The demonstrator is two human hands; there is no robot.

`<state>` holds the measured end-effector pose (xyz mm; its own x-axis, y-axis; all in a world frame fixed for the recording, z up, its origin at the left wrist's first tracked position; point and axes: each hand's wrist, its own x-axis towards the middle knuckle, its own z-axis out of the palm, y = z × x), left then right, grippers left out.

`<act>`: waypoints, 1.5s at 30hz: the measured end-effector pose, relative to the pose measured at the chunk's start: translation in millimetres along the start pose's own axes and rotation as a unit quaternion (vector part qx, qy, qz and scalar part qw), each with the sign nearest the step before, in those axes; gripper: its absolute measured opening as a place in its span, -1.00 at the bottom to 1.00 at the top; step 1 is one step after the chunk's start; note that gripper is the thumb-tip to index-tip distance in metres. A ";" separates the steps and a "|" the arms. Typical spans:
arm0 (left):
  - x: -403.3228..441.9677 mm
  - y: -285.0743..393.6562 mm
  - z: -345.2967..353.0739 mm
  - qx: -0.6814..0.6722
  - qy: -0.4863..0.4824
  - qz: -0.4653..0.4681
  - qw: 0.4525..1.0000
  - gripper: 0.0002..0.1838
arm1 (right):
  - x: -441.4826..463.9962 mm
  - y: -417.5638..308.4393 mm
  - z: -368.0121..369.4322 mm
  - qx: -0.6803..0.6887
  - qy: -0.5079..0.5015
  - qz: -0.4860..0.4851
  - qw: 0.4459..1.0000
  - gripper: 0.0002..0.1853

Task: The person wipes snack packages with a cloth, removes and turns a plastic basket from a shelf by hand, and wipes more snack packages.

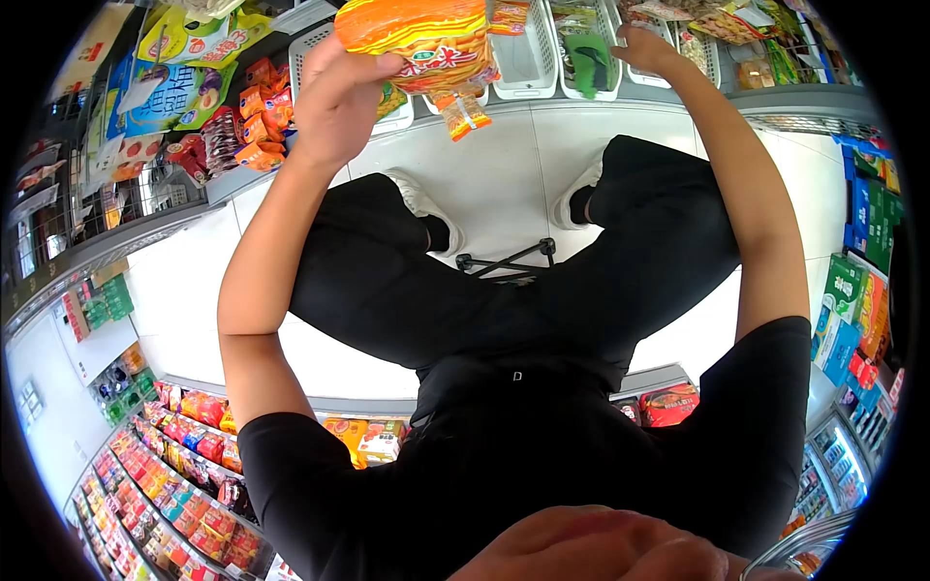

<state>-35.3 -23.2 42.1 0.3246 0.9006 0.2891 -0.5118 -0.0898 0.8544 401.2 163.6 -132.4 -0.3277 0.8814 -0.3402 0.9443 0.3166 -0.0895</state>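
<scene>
My left hand point(341, 102) is closed around the edge of an orange and yellow snack bag point(426, 44), raised at the top of the view. A small orange snack packet point(467, 116) shows just below the bag; whether the two touch is unclear. Farther right, my right hand point(647, 50) reaches over the row of white plastic baskets, its fingers apart and nothing visible in them. Close to its left, a green packet point(588, 63) lies in a white basket point(605, 94). Another white basket point(528, 92) stands between the two hands.
Small orange packets point(260, 121) and larger snack bags point(184, 92) fill the shelf at left. More bags point(736, 24) lie at upper right. A black folding frame point(509, 261) sits on the tiled floor between my shoes. Stocked shelves point(184, 474) stand at lower left, cartons point(862, 290) at right.
</scene>
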 end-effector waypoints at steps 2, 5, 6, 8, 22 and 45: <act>-0.9 2.4 2.9 0.006 0.004 -0.002 1.000 -0.66 | -16.2 -34.6 -30.3 0.028 -0.093 0.004 0.995 -0.50; -1.6 3.2 3.7 0.009 0.004 -0.003 1.000 -0.66 | -25.7 -55.6 -40.7 0.116 -0.125 -0.129 0.977 -0.40; -1.9 3.2 1.6 0.005 0.004 -0.006 1.000 -0.65 | -29.1 -63.0 -41.8 0.150 -0.132 -0.141 0.970 -0.34; 0.3 2.1 2.3 0.011 0.010 -0.017 1.000 -0.64 | -35.2 -77.6 -46.1 0.217 -0.142 -0.163 0.952 -0.22; -17.0 25.7 56.0 0.084 -0.006 -0.042 0.996 -0.08 | -43.7 -155.0 -9.0 0.284 -0.073 -0.239 0.926 -0.01; -26.5 -51.4 61.8 0.254 -0.351 -0.434 0.789 -0.52 | -31.6 -81.8 -60.6 0.217 0.121 -0.266 0.931 -0.58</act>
<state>31.5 -68.7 17.2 0.8301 0.2736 -0.4858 0.4741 0.1122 0.8733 332.6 131.1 -57.6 -0.6994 0.7107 0.0762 0.5524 0.6051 -0.5734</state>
